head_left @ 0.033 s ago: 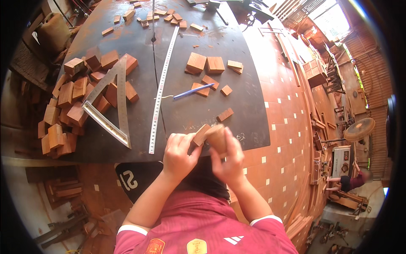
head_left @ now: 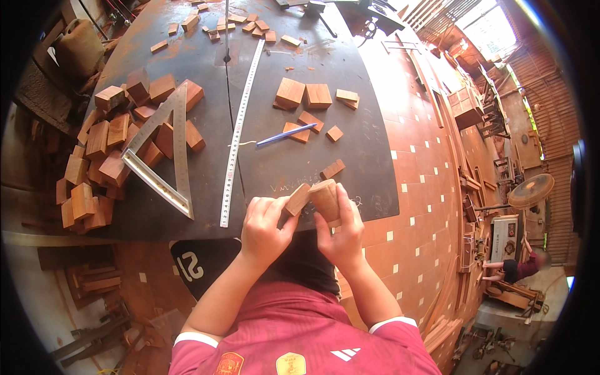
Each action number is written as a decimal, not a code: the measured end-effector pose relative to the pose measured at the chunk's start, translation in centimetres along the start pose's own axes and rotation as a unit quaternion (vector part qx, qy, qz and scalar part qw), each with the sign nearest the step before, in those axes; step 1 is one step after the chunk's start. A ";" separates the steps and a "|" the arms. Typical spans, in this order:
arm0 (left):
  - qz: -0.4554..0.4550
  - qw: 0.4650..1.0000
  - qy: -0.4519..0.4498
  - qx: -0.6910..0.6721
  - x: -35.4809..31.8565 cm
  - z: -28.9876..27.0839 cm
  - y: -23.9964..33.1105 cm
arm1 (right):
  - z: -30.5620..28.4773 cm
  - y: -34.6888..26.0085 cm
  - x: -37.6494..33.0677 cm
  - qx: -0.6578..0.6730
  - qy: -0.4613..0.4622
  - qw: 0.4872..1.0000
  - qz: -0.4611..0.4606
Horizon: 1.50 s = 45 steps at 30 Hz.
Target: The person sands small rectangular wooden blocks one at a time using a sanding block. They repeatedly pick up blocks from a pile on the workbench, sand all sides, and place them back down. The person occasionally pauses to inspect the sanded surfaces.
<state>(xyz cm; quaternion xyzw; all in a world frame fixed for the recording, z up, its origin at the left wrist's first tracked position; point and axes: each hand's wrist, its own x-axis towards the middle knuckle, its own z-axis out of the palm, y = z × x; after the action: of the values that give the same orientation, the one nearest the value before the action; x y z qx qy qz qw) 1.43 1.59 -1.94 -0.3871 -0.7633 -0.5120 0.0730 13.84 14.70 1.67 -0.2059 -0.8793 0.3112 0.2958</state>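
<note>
Over the table's near edge, my left hand (head_left: 265,226) is closed on a small flat wooden block (head_left: 297,199), tilted between thumb and fingers. Close beside it on the right, my right hand (head_left: 340,230) pinches a thicker wooden piece (head_left: 325,199) with rounded-looking sides and a lighter top. The two pieces nearly meet at their upper ends; whether they touch I cannot tell. Just beyond them, a small wooden block (head_left: 332,169) lies on the dark table (head_left: 262,181).
A wood block pile (head_left: 100,140) with a metal triangle square (head_left: 181,150) leaning on it stands left. A white ruler strip (head_left: 241,125) runs lengthwise. A blue pen (head_left: 286,135) crosses a small block; larger blocks (head_left: 319,95) lie beyond. A person (head_left: 524,269) is far right.
The piece in my right hand has turned a little and shifted slightly right, and that hand is less blurred. My left hand stays as it was.
</note>
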 end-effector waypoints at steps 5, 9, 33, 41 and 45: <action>0.007 1.000 0.000 -0.002 0.3 0.2 -0.4 | 0.3 -2.1 -1.5 0.032 -0.047 0.995 -0.082; 0.004 1.000 0.004 0.001 0.3 0.3 -0.2 | 0.2 0.3 -0.1 0.016 -0.002 1.000 -0.010; 0.013 1.000 -0.002 0.004 0.3 0.1 -0.5 | -0.6 -1.1 0.3 0.028 -0.042 0.998 -0.044; 0.015 1.000 -0.004 -0.003 0.3 0.1 -0.5 | -0.9 -1.7 0.0 0.042 -0.060 0.996 -0.049; 0.012 1.000 -0.001 -0.003 0.2 0.3 -0.4 | -0.5 -0.7 0.5 0.047 -0.030 0.998 0.002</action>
<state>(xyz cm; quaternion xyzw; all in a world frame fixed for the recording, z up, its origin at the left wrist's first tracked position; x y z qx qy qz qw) 1.11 1.84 -2.27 -0.3970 -0.7574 -0.5126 0.0769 13.61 14.66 2.68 -0.1845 -0.8718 0.3590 0.2776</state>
